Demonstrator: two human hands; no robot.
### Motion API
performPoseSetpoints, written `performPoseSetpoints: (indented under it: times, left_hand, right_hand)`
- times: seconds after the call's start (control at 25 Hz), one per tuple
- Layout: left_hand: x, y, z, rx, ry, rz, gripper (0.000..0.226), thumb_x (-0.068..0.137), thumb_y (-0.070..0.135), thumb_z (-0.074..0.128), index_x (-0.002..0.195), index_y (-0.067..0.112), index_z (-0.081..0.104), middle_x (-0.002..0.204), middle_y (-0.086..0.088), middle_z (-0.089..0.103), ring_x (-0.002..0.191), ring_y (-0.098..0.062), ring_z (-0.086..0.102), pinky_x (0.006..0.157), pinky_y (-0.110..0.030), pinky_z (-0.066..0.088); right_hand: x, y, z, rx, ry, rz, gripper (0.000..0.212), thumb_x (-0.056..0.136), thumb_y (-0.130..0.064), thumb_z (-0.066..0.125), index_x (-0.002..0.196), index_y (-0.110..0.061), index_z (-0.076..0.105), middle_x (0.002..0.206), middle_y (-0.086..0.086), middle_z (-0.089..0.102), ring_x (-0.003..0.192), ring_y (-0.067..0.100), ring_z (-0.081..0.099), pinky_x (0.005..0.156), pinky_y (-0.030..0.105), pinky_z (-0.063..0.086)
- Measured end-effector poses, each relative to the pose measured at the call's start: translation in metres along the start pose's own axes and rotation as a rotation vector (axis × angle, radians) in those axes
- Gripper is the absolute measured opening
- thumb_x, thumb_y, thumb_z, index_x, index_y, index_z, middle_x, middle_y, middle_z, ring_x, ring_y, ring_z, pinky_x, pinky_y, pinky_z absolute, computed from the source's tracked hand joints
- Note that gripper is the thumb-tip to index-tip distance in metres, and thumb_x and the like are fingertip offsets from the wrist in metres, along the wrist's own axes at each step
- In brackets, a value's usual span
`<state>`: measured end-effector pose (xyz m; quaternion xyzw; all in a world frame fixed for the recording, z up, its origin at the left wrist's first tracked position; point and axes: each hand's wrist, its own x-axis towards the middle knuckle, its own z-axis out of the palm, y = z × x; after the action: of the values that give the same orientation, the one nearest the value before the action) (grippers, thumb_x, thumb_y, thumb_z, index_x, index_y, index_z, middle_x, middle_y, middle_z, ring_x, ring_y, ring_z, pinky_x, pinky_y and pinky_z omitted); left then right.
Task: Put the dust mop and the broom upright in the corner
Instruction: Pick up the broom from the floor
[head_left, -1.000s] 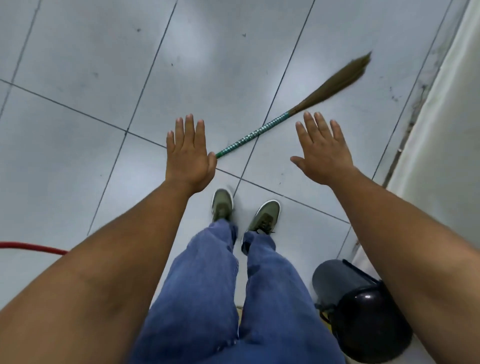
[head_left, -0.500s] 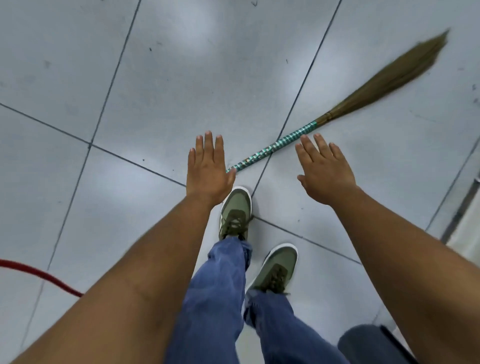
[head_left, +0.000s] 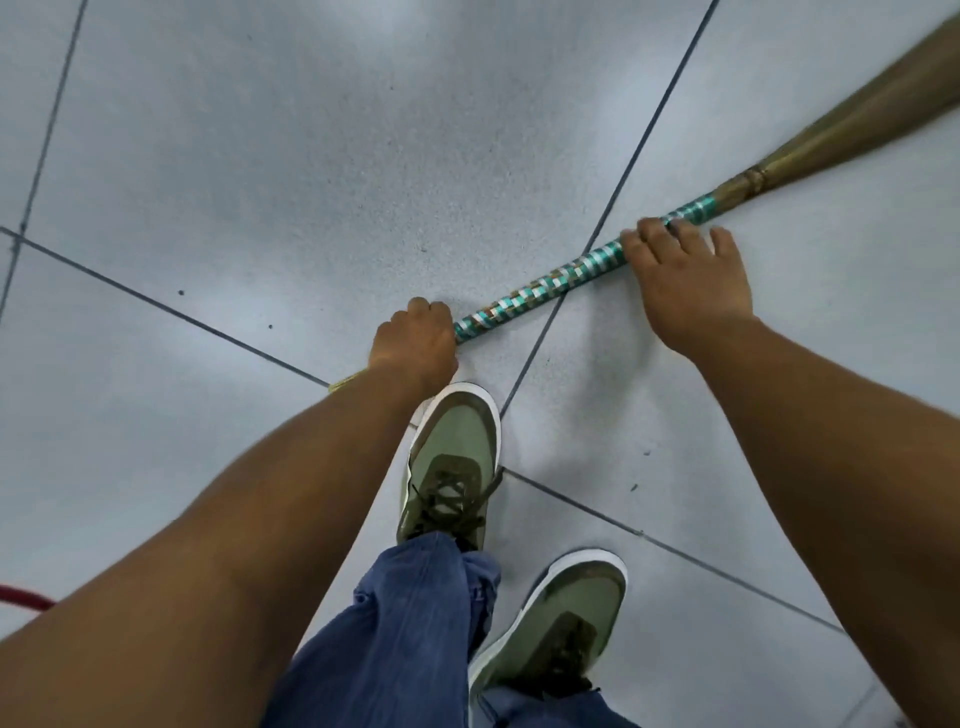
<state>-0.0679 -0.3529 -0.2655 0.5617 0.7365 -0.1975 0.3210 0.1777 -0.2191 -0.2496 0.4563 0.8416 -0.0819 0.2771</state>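
Observation:
The broom (head_left: 540, 288) lies flat on the grey tiled floor, running from the lower middle up to the right edge. Its handle is wrapped in teal and silver tape; the brown grass bristles (head_left: 852, 119) fan out at the upper right. My left hand (head_left: 415, 343) is closed around the handle's near end. My right hand (head_left: 685, 280) rests over the handle near the bristle end, fingers curling onto it. A yellowish tip (head_left: 343, 383) of the handle sticks out behind my left wrist. The dust mop is not in view.
My two green shoes (head_left: 452, 462) stand just behind the handle, with blue trouser legs below. A red hose or cord (head_left: 21, 597) crosses the floor at the lower left edge. Dark grout lines (head_left: 156, 306) divide the large tiles.
I have bent down and stepped forward. Both hands dropped from hovering open above the floor onto the broom handle, the left closing on its end, the right settling near the bristles.

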Motion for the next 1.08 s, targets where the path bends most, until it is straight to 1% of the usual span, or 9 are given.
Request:
performPoseSetpoints:
  times: [0.12, 0.2, 0.28, 0.36, 0.44, 0.64, 0.8, 0.96, 1.08]
  left_hand:
    - [-0.003, -0.003, -0.007, -0.099, -0.018, -0.039, 0.029, 0.086, 0.017, 0.057, 0.111, 0.007, 0.045, 0.102, -0.017, 0.059, 0.078, -0.030, 0.056, 0.062, -0.037, 0.042]
    - [-0.009, -0.008, -0.016, -0.028, 0.112, 0.013, 0.019, 0.084, 0.027, 0.056, 0.093, 0.013, 0.047, 0.082, -0.008, 0.060, 0.063, -0.025, 0.048, 0.055, -0.034, 0.038]
    - [-0.016, -0.015, -0.039, 0.083, 0.234, 0.045, 0.024, 0.078, 0.039, 0.057, 0.077, 0.020, 0.043, 0.063, 0.000, 0.049, 0.052, -0.022, 0.042, 0.050, -0.029, 0.032]
    - [-0.026, -0.016, -0.070, 0.160, 0.275, 0.073, 0.025, 0.078, 0.042, 0.057, 0.072, 0.021, 0.046, 0.057, 0.003, 0.042, 0.047, -0.022, 0.040, 0.048, -0.027, 0.030]
    - [-0.048, -0.009, -0.112, 0.210, 0.267, 0.093, 0.023, 0.080, 0.041, 0.055, 0.075, 0.019, 0.053, 0.056, 0.003, 0.042, 0.047, -0.023, 0.042, 0.047, -0.028, 0.030]
    - [-0.144, 0.012, -0.275, 0.294, 0.322, 0.178, 0.022, 0.080, 0.040, 0.055, 0.079, 0.017, 0.058, 0.060, -0.002, 0.053, 0.051, -0.026, 0.043, 0.050, -0.029, 0.032]
    - [-0.239, 0.054, -0.418, 0.413, 0.333, 0.298, 0.024, 0.081, 0.039, 0.056, 0.072, 0.020, 0.046, 0.050, 0.004, 0.034, 0.048, -0.025, 0.045, 0.051, -0.030, 0.038]
    - [-0.323, 0.090, -0.524, 0.542, 0.380, 0.409, 0.024, 0.081, 0.040, 0.054, 0.068, 0.022, 0.044, 0.049, 0.002, 0.037, 0.041, -0.020, 0.037, 0.051, -0.030, 0.040]
    - [-0.373, 0.116, -0.578, 0.608, 0.432, 0.485, 0.022, 0.079, 0.041, 0.052, 0.066, 0.024, 0.045, 0.052, 0.002, 0.039, 0.045, -0.021, 0.040, 0.050, -0.031, 0.036]
  right_hand:
    - [0.008, 0.006, -0.011, -0.049, 0.000, 0.017, 0.042, 0.093, -0.015, 0.036, 0.135, -0.017, 0.038, 0.139, 0.010, 0.043, 0.134, 0.032, 0.029, 0.112, 0.054, 0.014]
    - [0.009, 0.013, -0.018, -0.059, -0.010, 0.005, 0.034, 0.090, -0.012, 0.038, 0.122, -0.015, 0.050, 0.121, 0.012, 0.056, 0.118, 0.033, 0.046, 0.111, 0.053, 0.017]
    - [-0.002, 0.018, -0.028, -0.058, 0.002, -0.024, 0.028, 0.087, -0.006, 0.043, 0.112, -0.012, 0.053, 0.107, 0.013, 0.059, 0.099, 0.034, 0.056, 0.102, 0.050, 0.030]
    - [-0.022, 0.023, -0.047, -0.009, 0.030, -0.027, 0.021, 0.082, -0.002, 0.048, 0.102, -0.008, 0.053, 0.095, 0.015, 0.058, 0.084, 0.035, 0.056, 0.080, 0.045, 0.041]
    - [-0.050, 0.033, -0.085, 0.009, 0.037, -0.013, 0.021, 0.078, 0.001, 0.052, 0.098, -0.007, 0.051, 0.090, 0.016, 0.056, 0.078, 0.035, 0.055, 0.069, 0.041, 0.037]
    - [-0.150, 0.070, -0.231, 0.061, 0.120, 0.052, 0.017, 0.077, -0.004, 0.054, 0.094, -0.009, 0.051, 0.082, 0.014, 0.057, 0.067, 0.033, 0.052, 0.062, 0.037, 0.031]
    - [-0.252, 0.094, -0.343, 0.169, 0.056, 0.256, 0.009, 0.081, -0.016, 0.056, 0.090, -0.014, 0.053, 0.074, 0.006, 0.051, 0.060, 0.026, 0.045, 0.062, 0.035, 0.033]
    - [-0.353, 0.125, -0.427, 0.351, -0.022, 0.361, 0.005, 0.080, -0.023, 0.052, 0.077, -0.022, 0.048, 0.068, -0.001, 0.053, 0.057, 0.021, 0.048, 0.055, 0.031, 0.035]
    - [-0.417, 0.142, -0.467, 0.362, 0.103, 0.422, 0.008, 0.077, -0.019, 0.052, 0.074, -0.025, 0.048, 0.062, -0.002, 0.048, 0.050, 0.017, 0.041, 0.049, 0.028, 0.032]
